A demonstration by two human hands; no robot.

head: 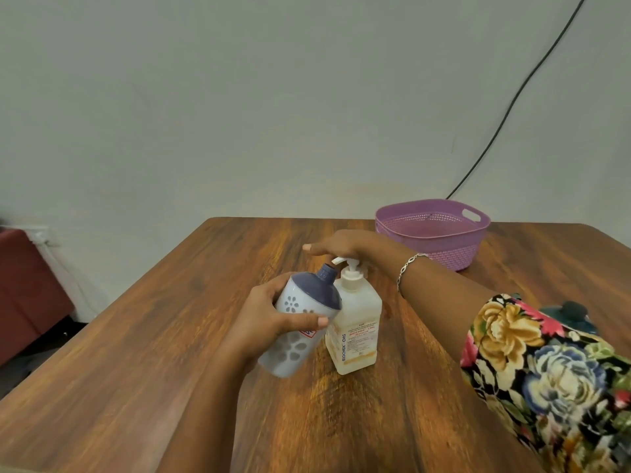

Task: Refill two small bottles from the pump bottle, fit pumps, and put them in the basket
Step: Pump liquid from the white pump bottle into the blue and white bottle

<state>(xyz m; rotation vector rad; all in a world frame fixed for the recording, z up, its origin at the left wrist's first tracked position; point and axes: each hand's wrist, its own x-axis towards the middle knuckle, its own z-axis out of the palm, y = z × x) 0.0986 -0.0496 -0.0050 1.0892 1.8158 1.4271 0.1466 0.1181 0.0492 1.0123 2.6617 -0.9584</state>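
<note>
My left hand (pixel 269 319) grips a small white bottle (pixel 297 332) with a dark blue top and open neck, tilted so the neck sits right under the spout of the pump bottle. The pump bottle (pixel 355 332) is cream-coloured with an orange label and stands upright mid-table. My right hand (pixel 336 245) lies flat, fingers straight, on top of its white pump head (pixel 348 266). A purple basket (pixel 433 230) stands at the back right and looks empty.
The wooden table (pixel 170 353) runs to a plain wall. A dark teal object (pixel 573 319) shows partly behind my right sleeve. A black cable (pixel 512 100) hangs down the wall behind the basket. A red seat (pixel 24 285) stands off the left edge.
</note>
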